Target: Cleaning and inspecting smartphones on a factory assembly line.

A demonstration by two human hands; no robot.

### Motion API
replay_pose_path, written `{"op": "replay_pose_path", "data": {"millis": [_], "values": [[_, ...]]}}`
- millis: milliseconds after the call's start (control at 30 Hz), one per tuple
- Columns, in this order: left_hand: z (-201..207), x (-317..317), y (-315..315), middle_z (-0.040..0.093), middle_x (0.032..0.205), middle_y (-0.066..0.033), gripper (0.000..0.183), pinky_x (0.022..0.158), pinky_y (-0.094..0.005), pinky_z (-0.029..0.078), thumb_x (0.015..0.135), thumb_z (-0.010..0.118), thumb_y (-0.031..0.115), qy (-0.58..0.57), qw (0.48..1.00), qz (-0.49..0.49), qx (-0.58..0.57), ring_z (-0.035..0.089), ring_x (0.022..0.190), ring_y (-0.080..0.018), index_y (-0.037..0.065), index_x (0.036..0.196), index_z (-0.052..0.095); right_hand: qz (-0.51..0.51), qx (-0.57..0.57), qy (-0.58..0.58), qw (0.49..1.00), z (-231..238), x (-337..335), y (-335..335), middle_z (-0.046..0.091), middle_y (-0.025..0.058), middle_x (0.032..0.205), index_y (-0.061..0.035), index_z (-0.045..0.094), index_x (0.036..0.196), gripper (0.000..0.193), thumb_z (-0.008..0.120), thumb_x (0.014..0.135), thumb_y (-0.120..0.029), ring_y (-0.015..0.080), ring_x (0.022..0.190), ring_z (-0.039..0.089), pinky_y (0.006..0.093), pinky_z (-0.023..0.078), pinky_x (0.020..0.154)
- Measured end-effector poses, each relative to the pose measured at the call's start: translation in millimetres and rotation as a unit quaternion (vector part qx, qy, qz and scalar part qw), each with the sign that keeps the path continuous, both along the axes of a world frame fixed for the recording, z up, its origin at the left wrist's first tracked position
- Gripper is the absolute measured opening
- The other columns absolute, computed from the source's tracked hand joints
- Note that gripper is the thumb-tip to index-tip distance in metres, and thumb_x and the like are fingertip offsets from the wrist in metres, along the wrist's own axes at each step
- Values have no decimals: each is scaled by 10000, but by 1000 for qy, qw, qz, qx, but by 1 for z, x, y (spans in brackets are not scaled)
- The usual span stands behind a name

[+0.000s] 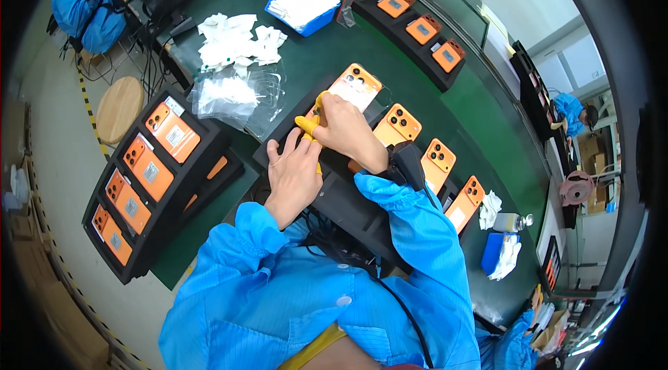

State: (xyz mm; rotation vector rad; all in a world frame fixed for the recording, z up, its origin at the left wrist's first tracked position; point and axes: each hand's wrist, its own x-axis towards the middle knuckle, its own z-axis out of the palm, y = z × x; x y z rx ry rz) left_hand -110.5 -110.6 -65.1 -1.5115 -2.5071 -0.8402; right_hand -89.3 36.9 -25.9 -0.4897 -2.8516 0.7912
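An orange phone (356, 88) with a large camera block lies back-up in a black foam tray (341, 203), its lower part covered by my hands. My right hand (348, 130) is over the phone's near side, its fingers bent together and wearing yellow finger cots; whatever they pinch is hidden. Beside it, my left hand (292, 178) rests at the phone's near left end with fingers apart, also in yellow cots. To the right in the same tray are more orange phones: one phone (398, 125) next to my right wrist, then another phone (438, 161) and a last phone (466, 203).
On the left, a stacked black tray (125, 255) holds several labelled orange phones. Clear plastic film (233, 95) and white scraps (240, 43) lie ahead, near a blue bin (303, 25). Another tray (445, 77) stands beyond. A bottle (511, 222) and blue box (492, 252) are at right.
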Motion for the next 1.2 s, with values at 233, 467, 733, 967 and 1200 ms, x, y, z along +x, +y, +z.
{"op": "replay_pose_path", "data": {"millis": [233, 467, 733, 967, 1200], "values": [[2, 1, 3, 577, 1058, -100, 359, 912, -491, 262, 674, 585, 51, -40, 998, 48, 21, 445, 1182, -281, 28, 1031, 548, -31, -81, 46, 995, -13, 5, 30, 621, 189, 705, 48, 558, 853, 181, 598, 829, -127, 289, 673, 646, 367, 491, 615], [12, 1, 8, 586, 1080, -110, 433, 949, -513, 263, 701, 600, 84, -9, 997, 14, -79, 442, 1181, -293, 10, 1121, 526, -137, -506, 107, 845, -3, 24, 81, 587, 42, 764, 8, 586, 954, 120, 496, 905, -57, 111, 629, 547, 243, 454, 570], [0, -2, 2, 582, 1080, -127, 390, 929, -472, 282, 779, 603, 188, 42, 998, 9, -43, 461, 1144, -273, 26, 1128, 540, -270, -143, 570, 763, 117, 241, 125, 584, 56, 886, -7, 512, 1089, 168, 477, 929, -45, 112, 642, 530, 234, 428, 547], [10, 25, 4, 569, 1189, -99, 402, 922, -405, 270, 837, 577, 64, -52, 994, -52, 85, 475, 1113, -269, 34, 1233, 519, -431, 519, 602, 427, 128, 419, -65, 584, 184, 1091, 51, 493, 1143, 257, 548, 900, -13, 259, 965, 609, 374, 507, 868], [28, 113, 30, 571, 1233, -86, 378, 955, -357, 284, 792, 643, 33, -49, 918, -387, 70, 512, 1115, -248, 59, 1166, 590, -791, 509, 181, 287, -80, 507, -184, 519, 214, 1188, 73, 510, 1160, 316, 544, 848, 44, 355, 1116, 512, 407, 386, 996]]}}
